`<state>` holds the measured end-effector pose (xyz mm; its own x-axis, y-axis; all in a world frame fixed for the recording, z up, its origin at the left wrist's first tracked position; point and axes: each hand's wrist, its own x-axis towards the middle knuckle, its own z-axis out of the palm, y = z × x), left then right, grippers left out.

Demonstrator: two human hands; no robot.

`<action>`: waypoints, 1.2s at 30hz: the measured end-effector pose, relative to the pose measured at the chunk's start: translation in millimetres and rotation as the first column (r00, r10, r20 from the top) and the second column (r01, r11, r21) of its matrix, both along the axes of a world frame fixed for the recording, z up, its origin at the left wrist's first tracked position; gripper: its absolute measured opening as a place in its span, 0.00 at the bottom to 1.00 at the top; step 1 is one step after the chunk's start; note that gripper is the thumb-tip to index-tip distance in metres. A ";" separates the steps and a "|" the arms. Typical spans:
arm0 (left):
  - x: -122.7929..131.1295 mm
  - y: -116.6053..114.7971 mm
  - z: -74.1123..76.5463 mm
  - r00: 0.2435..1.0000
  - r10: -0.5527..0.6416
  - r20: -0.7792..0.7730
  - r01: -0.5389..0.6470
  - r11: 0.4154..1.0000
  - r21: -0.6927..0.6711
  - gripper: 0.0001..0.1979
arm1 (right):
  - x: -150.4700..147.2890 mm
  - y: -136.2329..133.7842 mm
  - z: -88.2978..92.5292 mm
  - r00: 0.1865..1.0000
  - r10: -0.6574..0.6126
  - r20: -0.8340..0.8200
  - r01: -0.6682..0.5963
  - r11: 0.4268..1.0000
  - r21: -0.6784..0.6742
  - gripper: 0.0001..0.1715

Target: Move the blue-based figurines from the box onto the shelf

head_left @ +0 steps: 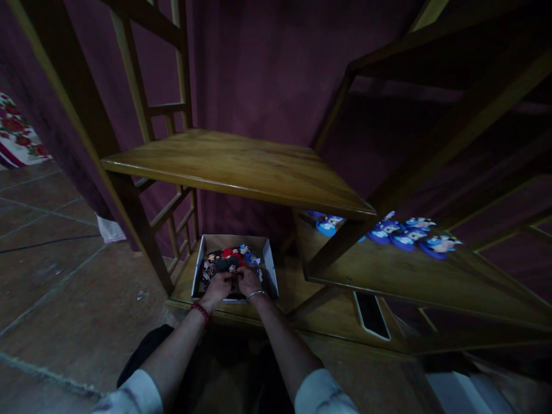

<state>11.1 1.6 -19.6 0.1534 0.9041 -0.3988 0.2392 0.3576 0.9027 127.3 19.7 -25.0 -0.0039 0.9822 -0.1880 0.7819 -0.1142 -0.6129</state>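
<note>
A shallow white-sided cardboard box (270, 267) sits on the lowest shelf. Jumbled inside are several small figurines (212, 259) in black, red and blue. My left hand (219, 286), below a red bead bracelet, is over the front of the box with its fingers curled in. Close beside it, my right hand (249, 282), with a silvery bracelet at the wrist, also has its fingers closed. The fingertips of both hands nearly meet among the dark figurines. Whatever they pinch is too small and dim to make out.
A wooden shelf board (233, 164) juts out above the box. To the right, several blue-based figurines (405, 237) stand on another shelf (366, 267), and a phone (371, 315) lies below. Slanted wooden posts frame the unit. A purple curtain (259, 75) hangs behind.
</note>
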 end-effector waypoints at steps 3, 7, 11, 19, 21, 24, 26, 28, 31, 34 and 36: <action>0.4 -1.4 4.0 0.997 0.024 0.077 -0.022 0.999 -0.029 0.16 | -1.1 -0.5 -2.4 0.998 -0.043 -0.036 0.043 0.999 -0.017 0.16; -0.5 0.1 0.1 0.991 0.077 0.112 -0.074 0.997 -0.028 0.16 | -1.6 -0.1 -2.7 0.982 -0.080 -0.171 0.078 0.997 -0.019 0.12; -2.1 2.4 -8.1 0.992 0.088 0.091 -0.090 0.996 0.018 0.14 | -0.7 2.6 -1.8 0.963 -0.098 -0.252 0.108 0.994 0.025 0.09; 0.0 -1.1 -6.6 0.994 0.080 0.071 -0.084 0.995 0.050 0.14 | -12.9 2.8 11.9 0.984 -0.078 -0.163 0.090 0.994 0.068 0.15; -0.6 -0.8 -5.3 0.995 0.075 0.058 -0.079 0.994 0.076 0.14 | -19.9 1.5 18.1 0.985 -0.073 -0.155 0.089 0.991 0.100 0.17; -2.8 1.5 -3.5 0.997 0.066 0.047 -0.072 0.989 0.130 0.15 | -29.4 1.0 24.4 0.982 -0.027 -0.186 0.054 0.989 0.141 0.20; -4.2 3.2 -3.0 0.996 0.063 0.058 -0.071 0.984 0.162 0.15 | -32.5 1.2 24.8 0.980 -0.010 -0.199 0.039 0.989 0.144 0.22; -4.9 4.1 -3.2 0.996 0.070 0.046 -0.076 0.984 0.160 0.16 | -31.4 1.1 22.3 0.983 -0.019 -0.184 0.044 0.990 0.134 0.21; -5.2 4.3 -3.5 0.996 0.090 -0.017 -0.088 0.991 0.100 0.14 | -22.1 -0.6 16.6 0.987 -0.066 -0.144 0.080 0.992 0.095 0.19; -5.2 4.4 -2.5 0.986 0.149 -0.075 -0.144 0.987 0.066 0.14 | -8.4 -4.3 12.9 0.987 -0.108 -0.121 0.112 0.993 0.029 0.18; -4.7 4.7 -1.6 0.975 0.194 -0.107 -0.188 0.980 0.065 0.14 | -1.3 -6.8 11.7 0.986 -0.130 -0.103 0.130 0.992 -0.008 0.17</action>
<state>6.4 6.3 -21.2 -0.0674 0.9330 -0.3535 0.2721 0.3581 0.8932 126.0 12.9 -13.4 0.1041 0.9754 -0.1943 0.6927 -0.2112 -0.6896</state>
